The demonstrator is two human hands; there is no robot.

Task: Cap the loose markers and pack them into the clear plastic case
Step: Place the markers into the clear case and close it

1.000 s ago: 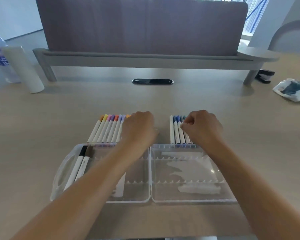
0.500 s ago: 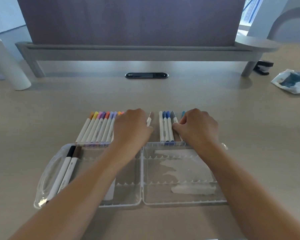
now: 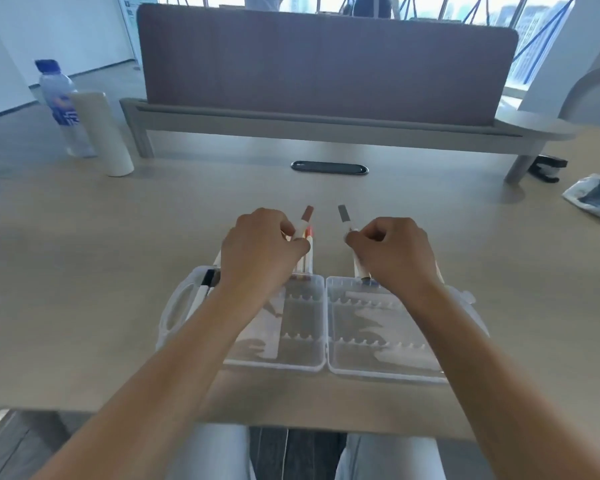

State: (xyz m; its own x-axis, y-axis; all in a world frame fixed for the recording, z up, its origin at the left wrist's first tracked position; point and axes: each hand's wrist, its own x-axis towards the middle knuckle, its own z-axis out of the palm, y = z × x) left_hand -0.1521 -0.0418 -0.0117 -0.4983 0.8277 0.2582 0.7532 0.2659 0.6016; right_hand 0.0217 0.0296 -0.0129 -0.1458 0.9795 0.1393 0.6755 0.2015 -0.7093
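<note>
Brown-capped marker [image 3: 307, 214], grey-capped marker [image 3: 343, 214]

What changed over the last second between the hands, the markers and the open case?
Both hands lifted off the marker rows. The left hand now pinches a brown-capped marker raised off the table; the right hand pinches a grey-capped marker, likewise raised. The camera also tilted up. The clear case stayed open and flat, with the black-capped marker still at its left end.
</note>
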